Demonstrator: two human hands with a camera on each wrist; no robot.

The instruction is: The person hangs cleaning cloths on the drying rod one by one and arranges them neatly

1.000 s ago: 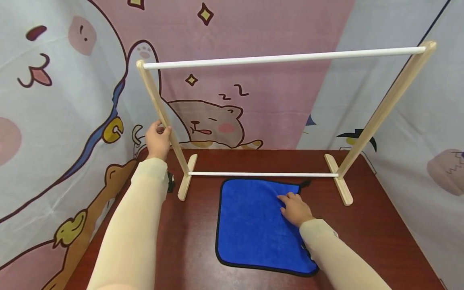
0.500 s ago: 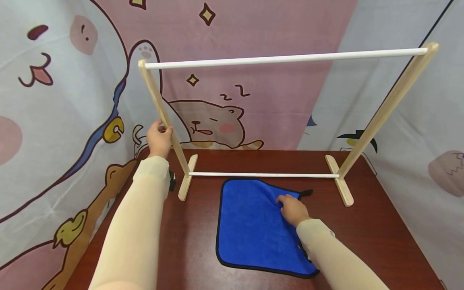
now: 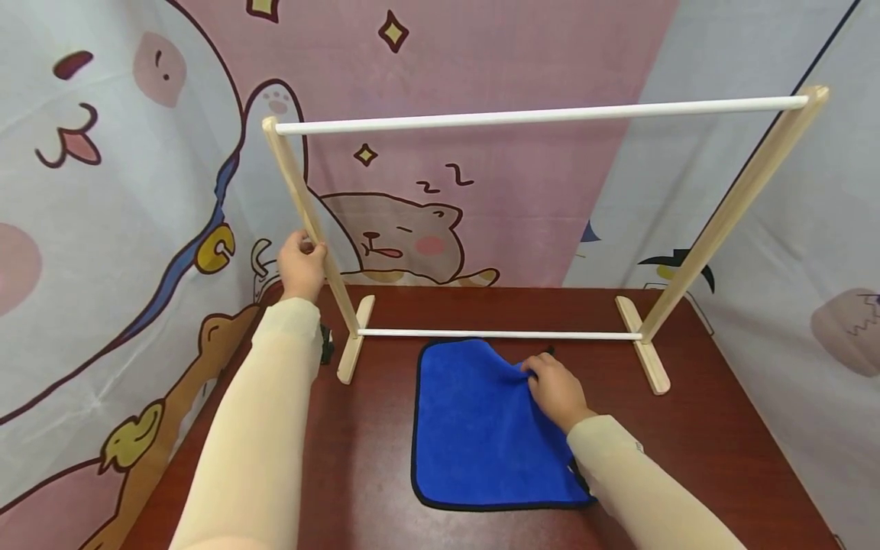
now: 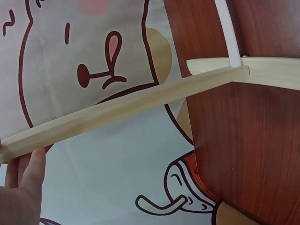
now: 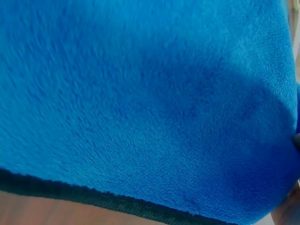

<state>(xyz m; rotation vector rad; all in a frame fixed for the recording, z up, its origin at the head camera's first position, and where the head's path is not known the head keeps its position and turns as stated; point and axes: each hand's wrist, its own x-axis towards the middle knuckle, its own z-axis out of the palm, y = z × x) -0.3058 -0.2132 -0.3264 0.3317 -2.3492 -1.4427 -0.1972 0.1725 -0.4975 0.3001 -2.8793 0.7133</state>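
A wooden drying rack (image 3: 736, 206) with white rods stands on the table. My left hand (image 3: 301, 267) grips its left upright about midway up; in the left wrist view the thumb and fingers (image 4: 33, 173) lie against the pale wood (image 4: 117, 110). In front of the lower rod, a blue towel (image 3: 481, 428) with black edging lies on the tabletop. My right hand (image 3: 558, 391) pinches the towel near its far right corner, and the cloth there is lifted into a fold. Blue pile (image 5: 140, 103) and a strip of dark edging fill most of the right wrist view.
The reddish-brown table (image 3: 371, 458) runs up to a cartoon-printed cloth backdrop (image 3: 522, 191) at the back and sides. A small dark object (image 3: 326, 345) sits beside the rack's left foot (image 3: 351, 355), partly behind my left sleeve.
My right hand has taken hold of the towel and raised its far right part; the near edge has drawn back slightly. My left hand stays on the upright.
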